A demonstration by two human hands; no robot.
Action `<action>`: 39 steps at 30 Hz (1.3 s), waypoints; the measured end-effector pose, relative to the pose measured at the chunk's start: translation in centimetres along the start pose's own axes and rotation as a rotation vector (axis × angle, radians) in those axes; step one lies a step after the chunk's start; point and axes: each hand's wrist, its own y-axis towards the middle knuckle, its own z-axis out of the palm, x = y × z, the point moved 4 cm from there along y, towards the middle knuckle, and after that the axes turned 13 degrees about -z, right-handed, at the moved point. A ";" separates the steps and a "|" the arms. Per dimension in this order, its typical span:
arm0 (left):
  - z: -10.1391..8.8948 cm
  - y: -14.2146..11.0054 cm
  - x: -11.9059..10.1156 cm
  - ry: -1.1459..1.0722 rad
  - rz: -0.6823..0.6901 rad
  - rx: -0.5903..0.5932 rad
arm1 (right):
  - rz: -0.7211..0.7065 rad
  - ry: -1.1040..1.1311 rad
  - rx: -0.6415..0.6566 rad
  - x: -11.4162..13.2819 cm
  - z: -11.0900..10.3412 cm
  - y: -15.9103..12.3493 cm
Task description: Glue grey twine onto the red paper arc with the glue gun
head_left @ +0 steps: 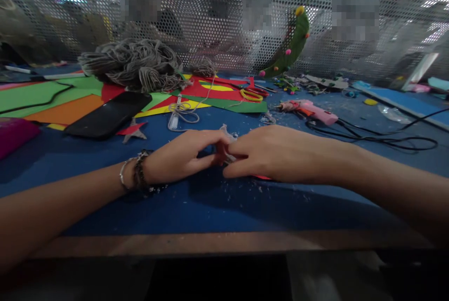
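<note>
Pinching a pale piece (227,133) tip-forward, left hand (178,155) meets right hand (275,154).

Blue tabletop (210,214) is carrying loose items. Coloured sheets (63,108) are lying beyond and left of the left hand (182,154); a grey star (136,134) is lying nearer it. White flecks (259,189) are dotting the surface nearer the viewer than both hands. Pink corded tool (325,115) is lying beyond the right hand (277,151).
</note>
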 end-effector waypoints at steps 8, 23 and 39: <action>0.0 0.1 0.8 -0.054 -0.079 -0.018 | 0.020 -0.224 0.065 -1.3 1.0 -0.1; 0.0 -1.2 -1.7 0.549 0.439 -0.021 | 0.103 0.060 0.068 -3.5 1.3 -0.7; 1.0 -1.2 -2.6 0.614 0.442 0.103 | -0.016 0.270 -0.242 -3.8 1.3 0.4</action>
